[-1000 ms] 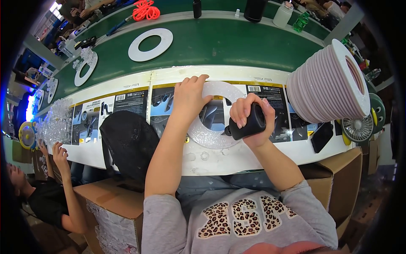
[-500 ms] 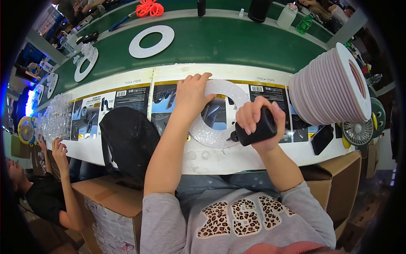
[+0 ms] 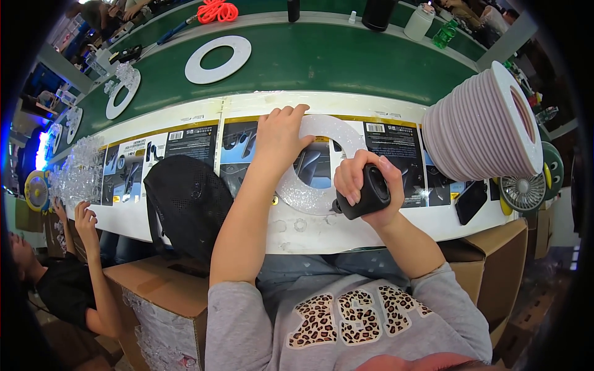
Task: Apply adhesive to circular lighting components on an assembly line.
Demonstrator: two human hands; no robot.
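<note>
A flat, glittery white ring (image 3: pixel 306 196) lies on the printed sheets before me. My left hand (image 3: pixel 281 136) grips its upper left side, with the thumb reaching onto the ring and the fingers closed at its edge. In my right hand (image 3: pixel 366 185) is a black squeeze bottle (image 3: pixel 371 196), wrapped by the fingers and tilted. Its small nozzle points left and down at the ring's lower right part; whether it touches, or anything comes out, I cannot tell. Clear blobs (image 3: pixel 300 225) dot the white table edge just below the ring.
A black mesh cap (image 3: pixel 189 201) rests left of my forearm. To the right stand a large spool of pale cord (image 3: pixel 476 130), a phone (image 3: pixel 471 203) and a small fan (image 3: pixel 526 191). Another white ring (image 3: pixel 197 69) lies on the green belt (image 3: pixel 309 62). A co-worker (image 3: pixel 74 284) sits at left.
My right hand has moved the black bottle a little left and down along the ring. The left hand stays in place. Rings on the green belt appear shifted slightly left.
</note>
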